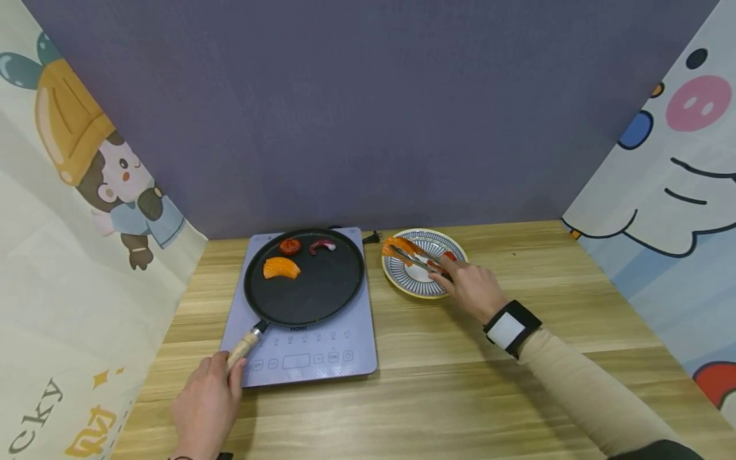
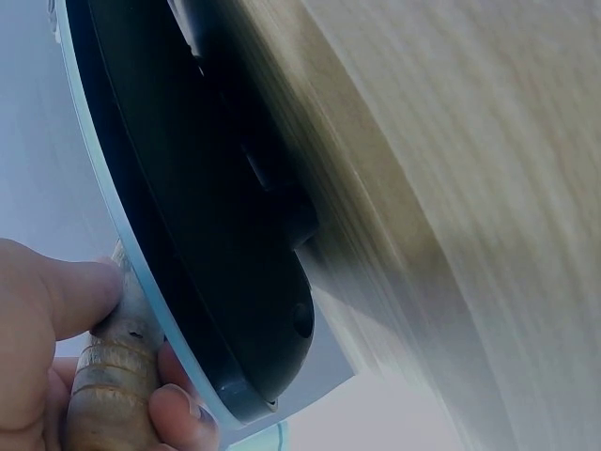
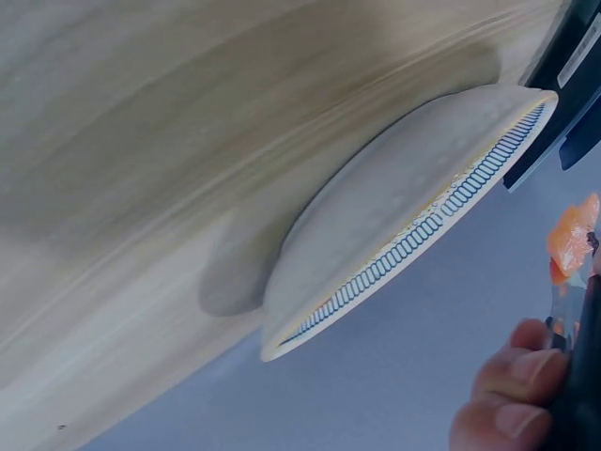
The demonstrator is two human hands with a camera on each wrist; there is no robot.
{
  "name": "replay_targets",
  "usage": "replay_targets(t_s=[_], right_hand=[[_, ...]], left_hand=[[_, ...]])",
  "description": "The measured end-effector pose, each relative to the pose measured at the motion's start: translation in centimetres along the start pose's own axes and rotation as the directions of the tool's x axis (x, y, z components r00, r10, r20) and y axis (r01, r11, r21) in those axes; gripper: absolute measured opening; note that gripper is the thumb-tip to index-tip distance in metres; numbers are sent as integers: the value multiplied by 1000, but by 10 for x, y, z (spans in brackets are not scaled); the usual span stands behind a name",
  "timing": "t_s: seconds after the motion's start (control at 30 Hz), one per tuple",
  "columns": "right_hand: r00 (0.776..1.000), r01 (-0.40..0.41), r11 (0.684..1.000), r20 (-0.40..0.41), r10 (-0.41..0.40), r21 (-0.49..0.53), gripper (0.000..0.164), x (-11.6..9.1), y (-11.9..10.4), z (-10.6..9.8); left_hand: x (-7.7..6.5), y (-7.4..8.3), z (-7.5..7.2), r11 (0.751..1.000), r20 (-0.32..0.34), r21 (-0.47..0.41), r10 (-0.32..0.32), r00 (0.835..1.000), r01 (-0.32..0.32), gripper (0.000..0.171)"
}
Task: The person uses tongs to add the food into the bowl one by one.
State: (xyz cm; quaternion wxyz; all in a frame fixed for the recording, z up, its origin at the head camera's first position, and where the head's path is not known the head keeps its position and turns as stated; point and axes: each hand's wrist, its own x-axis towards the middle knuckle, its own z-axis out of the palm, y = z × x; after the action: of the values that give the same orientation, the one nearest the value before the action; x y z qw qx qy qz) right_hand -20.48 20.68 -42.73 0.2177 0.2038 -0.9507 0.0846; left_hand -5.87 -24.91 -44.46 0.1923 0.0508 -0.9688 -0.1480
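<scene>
My left hand (image 1: 204,399) grips the wooden handle (image 1: 244,348) of a flat black frying pan (image 1: 322,291). In the pan lie an orange salmon slice (image 1: 282,268), a red tomato slice (image 1: 290,246) and a dark red octopus tentacle piece (image 1: 322,245). Over a patterned plate (image 1: 409,287), my right hand (image 1: 474,291) holds tongs (image 1: 418,262). At their tips, above the plate's left rim, is another salmon slice (image 1: 392,249); the right wrist view shows this salmon (image 3: 571,240) raised off the plate. A red piece (image 1: 450,255) on the plate is partly hidden by the hand.
The pan stands on a light purple induction cooker (image 1: 356,354) with its control panel facing me. A black plug (image 1: 372,237) lies between cooker and plate. Behind the wooden table (image 1: 437,396) rises a dark grey-purple wall (image 1: 368,115); cartoon-printed sheets (image 1: 75,287) flank it.
</scene>
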Motion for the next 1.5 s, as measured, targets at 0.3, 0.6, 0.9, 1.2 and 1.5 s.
replay_targets(t_s=[0.3,0.6,0.9,1.2,1.5], right_hand=[[998,48,999,-28,-47,17,39,11,-10,3],[989,145,989,-41,-145,4,35,29,-29,5],[983,177,984,-52,-176,34,35,40,-46,9],[969,236,972,-81,-234,18,35,49,-56,18],[965,250,968,-82,-251,-16,39,59,-67,26]], left_hand=[[0,0,1,1000,-8,-2,9,1000,-9,33],[-1,1,-1,1000,8,-3,-4,1000,4,32],[-1,1,-1,1000,-8,0,4,1000,-4,33],[-1,1,1,1000,-21,-1,13,1000,-13,33],[-1,0,1,1000,-15,-1,10,1000,-10,33]])
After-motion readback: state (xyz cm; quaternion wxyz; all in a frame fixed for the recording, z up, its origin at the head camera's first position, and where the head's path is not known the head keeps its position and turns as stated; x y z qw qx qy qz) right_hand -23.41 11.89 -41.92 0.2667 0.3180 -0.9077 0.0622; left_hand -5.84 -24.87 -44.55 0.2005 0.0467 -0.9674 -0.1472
